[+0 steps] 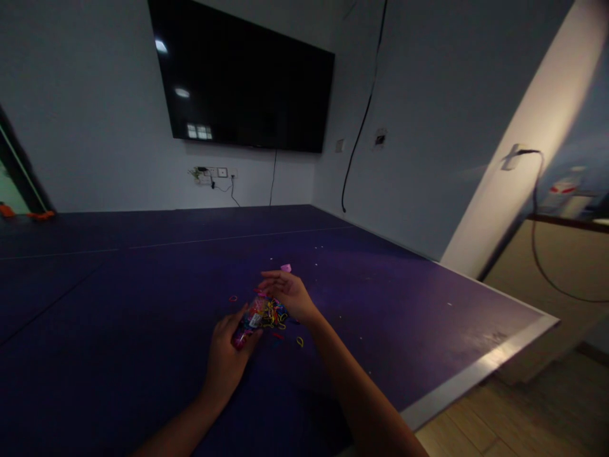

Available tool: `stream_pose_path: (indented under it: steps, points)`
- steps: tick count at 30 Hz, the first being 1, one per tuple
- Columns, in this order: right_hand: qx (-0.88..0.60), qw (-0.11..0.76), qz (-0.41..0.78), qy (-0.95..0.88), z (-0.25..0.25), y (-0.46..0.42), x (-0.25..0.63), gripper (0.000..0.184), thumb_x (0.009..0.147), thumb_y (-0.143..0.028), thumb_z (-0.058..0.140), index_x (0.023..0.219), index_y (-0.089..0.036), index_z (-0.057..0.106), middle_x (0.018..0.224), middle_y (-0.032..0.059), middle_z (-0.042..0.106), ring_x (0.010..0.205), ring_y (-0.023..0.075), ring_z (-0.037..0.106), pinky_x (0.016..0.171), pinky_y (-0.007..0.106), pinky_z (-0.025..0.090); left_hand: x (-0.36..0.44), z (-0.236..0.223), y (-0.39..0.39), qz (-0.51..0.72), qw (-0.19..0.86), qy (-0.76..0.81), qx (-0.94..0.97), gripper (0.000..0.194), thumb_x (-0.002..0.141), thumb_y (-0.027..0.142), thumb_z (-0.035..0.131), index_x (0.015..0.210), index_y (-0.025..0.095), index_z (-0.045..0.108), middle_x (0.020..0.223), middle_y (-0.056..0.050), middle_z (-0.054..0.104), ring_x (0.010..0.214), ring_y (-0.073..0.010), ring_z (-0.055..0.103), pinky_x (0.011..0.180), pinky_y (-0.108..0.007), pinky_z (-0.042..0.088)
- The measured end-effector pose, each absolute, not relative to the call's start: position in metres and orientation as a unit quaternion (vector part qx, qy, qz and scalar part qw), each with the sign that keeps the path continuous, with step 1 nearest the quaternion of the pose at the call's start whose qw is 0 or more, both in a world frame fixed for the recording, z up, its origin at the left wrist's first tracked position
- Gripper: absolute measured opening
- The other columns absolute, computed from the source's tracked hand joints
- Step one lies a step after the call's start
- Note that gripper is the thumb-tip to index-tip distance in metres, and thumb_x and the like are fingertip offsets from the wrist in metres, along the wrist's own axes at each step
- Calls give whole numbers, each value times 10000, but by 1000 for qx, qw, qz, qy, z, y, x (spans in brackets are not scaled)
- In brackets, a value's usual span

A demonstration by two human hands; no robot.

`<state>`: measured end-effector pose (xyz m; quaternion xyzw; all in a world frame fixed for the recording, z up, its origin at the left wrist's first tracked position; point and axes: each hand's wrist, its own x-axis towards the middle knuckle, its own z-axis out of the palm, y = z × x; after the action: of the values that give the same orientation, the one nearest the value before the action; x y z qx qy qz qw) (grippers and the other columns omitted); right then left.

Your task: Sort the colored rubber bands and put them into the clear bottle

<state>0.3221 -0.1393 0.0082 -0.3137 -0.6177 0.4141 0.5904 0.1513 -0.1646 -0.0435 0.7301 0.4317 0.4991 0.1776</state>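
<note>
My left hand (229, 348) is wrapped round a small clear bottle (255, 319) with a pale label, which lies tilted on the purple surface. Colourful bands show through its wall. Beside it, a heap of small elastic bands (275, 315) in yellow, red, blue and other colours is spread on the surface. My right hand (289, 295) hovers over the bottle's far end and the heap, fingers stretched and slightly bent; no thing shows held in them. Just beyond its fingers sits a small pink cap-like piece (285, 268). Stray bands, one yellow (299, 342) and one red (233, 298), lie apart.
The broad purple surface (143, 285) has a pale edge strip (476, 368) on the right, above a tiled floor. Small white specks dot it. A large dark television (247, 82) hangs on the wall, and a black cable (364, 120) dangles near the corner.
</note>
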Motion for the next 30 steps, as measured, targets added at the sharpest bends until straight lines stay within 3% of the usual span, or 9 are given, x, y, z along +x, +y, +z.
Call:
stream_pose_path:
  steps: [8, 16, 21, 23, 25, 28, 30]
  points:
    - [-330, 584, 389, -631, 8, -140, 319, 446, 619, -220, 713, 1048, -192, 594, 836, 25, 653, 668, 111, 594, 684, 314, 506, 151, -45, -163, 505, 179, 426, 729, 483, 706, 466, 609, 1120, 220, 586, 1008, -80, 630, 927, -255, 577, 820, -430, 456]
    - [-339, 631, 349, -604, 9, -141, 317, 298, 753, -326, 594, 1022, -198, 605, 805, 28, 660, 637, 111, 607, 630, 281, 499, 153, -39, -170, 534, 239, 434, 685, 478, 699, 473, 615, 1101, 220, 568, 1085, -84, 607, 1008, -271, 560, 891, -452, 422]
    - [-419, 630, 314, -574, 5, -130, 328, 261, 785, -356, 541, 958, -181, 628, 708, 17, 661, 544, 95, 582, 511, 222, 462, 153, -33, -178, 621, 324, 427, 572, 537, 732, 461, 603, 1164, 183, 449, 1062, -93, 583, 937, -224, 588, 830, -365, 466]
    - [-495, 543, 355, -578, 5, -128, 334, 216, 784, -344, 542, 850, -167, 646, 598, 4, 639, 475, 89, 560, 444, 200, 427, 152, -31, -179, 649, 336, 408, 547, 513, 733, 449, 610, 1137, 184, 439, 1038, -82, 574, 909, -201, 590, 821, -339, 470]
    - [-547, 383, 435, -604, 5, -132, 339, 231, 774, -355, 549, 708, -153, 640, 497, -1, 607, 416, 93, 546, 400, 194, 408, 151, -28, -178, 668, 346, 388, 533, 472, 737, 435, 613, 1100, 189, 437, 1008, -65, 566, 881, -180, 591, 807, -316, 477]
    - [-492, 128, 558, -656, 3, -146, 344, 304, 746, -420, 571, 640, -143, 639, 501, 18, 632, 417, 106, 569, 399, 200, 428, 151, -27, -176, 689, 335, 375, 522, 412, 745, 421, 608, 1053, 202, 444, 956, -39, 557, 834, -158, 589, 772, -287, 489]
    - [-427, 46, 603, -672, -4, -154, 345, 316, 729, -448, 585, 702, -143, 663, 561, 27, 663, 462, 109, 598, 427, 198, 449, 151, -27, -175, 692, 317, 388, 520, 399, 746, 424, 605, 1043, 206, 454, 937, -30, 553, 811, -151, 584, 752, -279, 490]
